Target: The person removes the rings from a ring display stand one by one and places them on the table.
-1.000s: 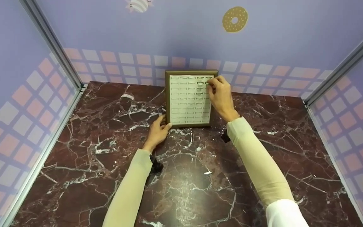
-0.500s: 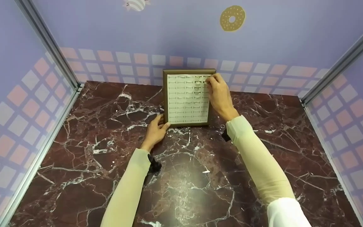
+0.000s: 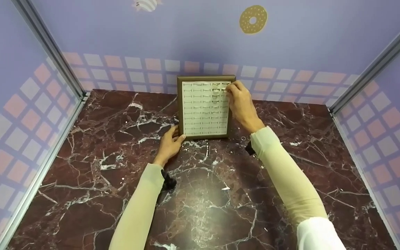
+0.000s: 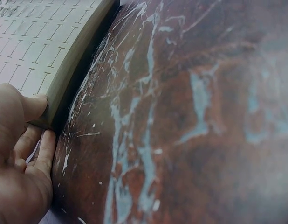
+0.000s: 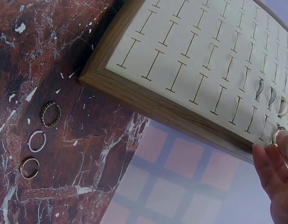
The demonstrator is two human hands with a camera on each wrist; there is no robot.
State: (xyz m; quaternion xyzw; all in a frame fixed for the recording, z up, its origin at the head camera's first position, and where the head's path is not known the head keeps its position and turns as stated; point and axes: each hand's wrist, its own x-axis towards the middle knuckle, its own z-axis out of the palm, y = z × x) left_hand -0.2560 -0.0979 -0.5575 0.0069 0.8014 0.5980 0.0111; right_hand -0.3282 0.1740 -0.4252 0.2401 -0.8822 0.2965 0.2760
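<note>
A wood-framed ring display board (image 3: 205, 107) stands against the back wall, its white slotted pad facing me. My left hand (image 3: 169, 145) grips the lower left corner of its frame; in the left wrist view the thumb (image 4: 36, 106) lies on the front edge, with fingers around the corner. At the upper right of the pad, my right hand (image 3: 243, 106) pinches a ring (image 5: 276, 136) at a slot near the frame, partly hidden by the fingertips. Other rings sit in slots close by, among them a silver ring (image 5: 259, 88) and a gold-toned ring (image 5: 283, 107).
Three loose rings lie on the marbled tabletop by the board's right side: a dark patterned ring (image 5: 51, 114), a silver ring (image 5: 37, 141) and an open-ended ring (image 5: 29, 168). Wall panels (image 3: 200, 38) enclose the table (image 3: 200, 208) at the back and both sides.
The head view has drifted slightly, shifting the scene left. My right fingers stay at the same upper right part of the board, with only small motion; my left hand keeps its grip.
</note>
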